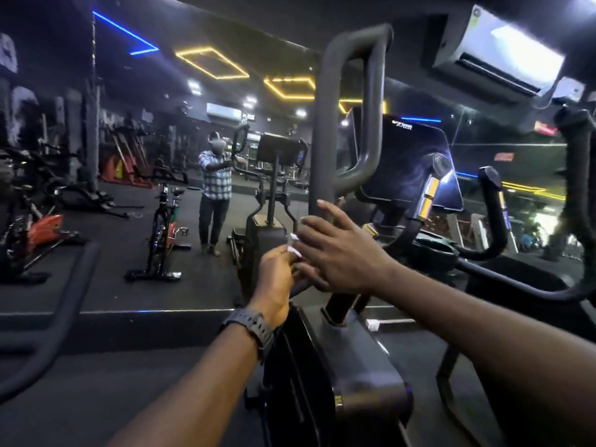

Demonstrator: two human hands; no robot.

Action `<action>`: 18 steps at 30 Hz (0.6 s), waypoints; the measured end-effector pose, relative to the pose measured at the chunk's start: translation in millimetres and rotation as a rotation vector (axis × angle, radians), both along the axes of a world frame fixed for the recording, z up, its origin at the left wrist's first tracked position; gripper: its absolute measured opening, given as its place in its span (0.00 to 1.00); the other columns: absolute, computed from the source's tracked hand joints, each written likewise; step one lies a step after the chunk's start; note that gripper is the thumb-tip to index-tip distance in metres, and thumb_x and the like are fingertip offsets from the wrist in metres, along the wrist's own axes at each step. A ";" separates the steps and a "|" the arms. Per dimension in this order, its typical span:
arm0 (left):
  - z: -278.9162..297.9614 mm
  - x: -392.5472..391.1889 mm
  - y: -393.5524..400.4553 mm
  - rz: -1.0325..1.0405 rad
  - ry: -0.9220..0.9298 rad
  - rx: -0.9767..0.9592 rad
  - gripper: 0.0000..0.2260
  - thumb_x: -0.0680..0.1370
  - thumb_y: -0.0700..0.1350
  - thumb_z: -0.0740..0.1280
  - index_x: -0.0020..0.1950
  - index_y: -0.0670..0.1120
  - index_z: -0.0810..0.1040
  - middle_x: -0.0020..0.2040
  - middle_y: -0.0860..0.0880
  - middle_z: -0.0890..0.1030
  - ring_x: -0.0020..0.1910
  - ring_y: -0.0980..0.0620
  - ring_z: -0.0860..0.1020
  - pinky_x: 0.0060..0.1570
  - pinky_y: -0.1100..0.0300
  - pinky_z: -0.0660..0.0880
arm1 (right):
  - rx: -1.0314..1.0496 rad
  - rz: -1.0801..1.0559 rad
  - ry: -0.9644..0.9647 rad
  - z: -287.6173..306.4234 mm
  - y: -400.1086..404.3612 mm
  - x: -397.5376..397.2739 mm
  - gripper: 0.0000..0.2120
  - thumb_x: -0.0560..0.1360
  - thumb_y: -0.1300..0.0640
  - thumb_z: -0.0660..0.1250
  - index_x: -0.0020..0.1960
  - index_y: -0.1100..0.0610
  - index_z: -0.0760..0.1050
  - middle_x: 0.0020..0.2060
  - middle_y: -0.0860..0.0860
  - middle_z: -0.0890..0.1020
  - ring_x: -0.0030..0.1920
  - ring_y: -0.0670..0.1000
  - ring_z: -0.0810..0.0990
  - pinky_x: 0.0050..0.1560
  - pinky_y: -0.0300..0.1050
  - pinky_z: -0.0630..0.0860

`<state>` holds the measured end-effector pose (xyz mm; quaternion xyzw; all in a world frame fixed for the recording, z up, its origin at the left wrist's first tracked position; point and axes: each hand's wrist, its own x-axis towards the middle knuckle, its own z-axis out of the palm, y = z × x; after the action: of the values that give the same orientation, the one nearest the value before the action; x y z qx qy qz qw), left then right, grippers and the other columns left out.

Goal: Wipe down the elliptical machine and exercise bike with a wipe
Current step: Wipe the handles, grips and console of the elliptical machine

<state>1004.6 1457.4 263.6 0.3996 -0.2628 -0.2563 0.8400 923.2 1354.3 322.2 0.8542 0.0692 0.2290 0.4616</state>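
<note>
I stand at the black elliptical machine (354, 375), facing a wall mirror. Its tall looped handle (351, 101) rises in front of me, and its dark console screen (406, 162) sits to the right. My left hand (274, 279), with a grey watch on the wrist, pinches a small white wipe (295, 245). My right hand (335, 253) is beside it with fingers spread, its fingertips touching the lower part of the looped handle and the wipe. An exercise bike (161, 227) appears in the mirror at left.
The mirror shows a person in a checked shirt (214, 188) and more gym equipment (29, 221). A second curved handle (493, 217) stands at right, and a thick black bar (61, 304) crosses the lower left. An air conditioner (496, 56) hangs at upper right.
</note>
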 end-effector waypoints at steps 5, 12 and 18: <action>13.9 11.2 -18.7 0.044 -0.057 -0.031 0.10 0.80 0.44 0.61 0.43 0.45 0.80 0.38 0.50 0.81 0.38 0.52 0.79 0.36 0.62 0.75 | -0.064 -0.209 -0.086 83.8 -0.5 27.0 0.19 0.77 0.47 0.53 0.60 0.49 0.78 0.62 0.51 0.76 0.72 0.57 0.65 0.76 0.64 0.44; 44.9 34.7 -43.1 -0.134 -0.022 -0.199 0.15 0.80 0.45 0.58 0.43 0.48 0.84 0.43 0.46 0.84 0.42 0.51 0.82 0.37 0.59 0.76 | -0.063 -0.117 0.145 95.3 4.2 36.5 0.21 0.77 0.47 0.48 0.54 0.47 0.78 0.54 0.46 0.79 0.62 0.51 0.75 0.75 0.54 0.53; 66.5 53.7 -65.0 -0.240 -0.018 -0.282 0.16 0.79 0.43 0.60 0.53 0.31 0.78 0.42 0.36 0.79 0.39 0.43 0.76 0.32 0.58 0.74 | -0.178 -0.304 0.039 173.4 1.8 62.6 0.19 0.75 0.46 0.49 0.55 0.44 0.77 0.52 0.41 0.81 0.67 0.49 0.73 0.76 0.59 0.44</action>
<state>1058.3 1392.4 330.1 0.2461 -0.3494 -0.3119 0.8486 985.8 1356.1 495.6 0.8149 -0.0319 0.1328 0.5633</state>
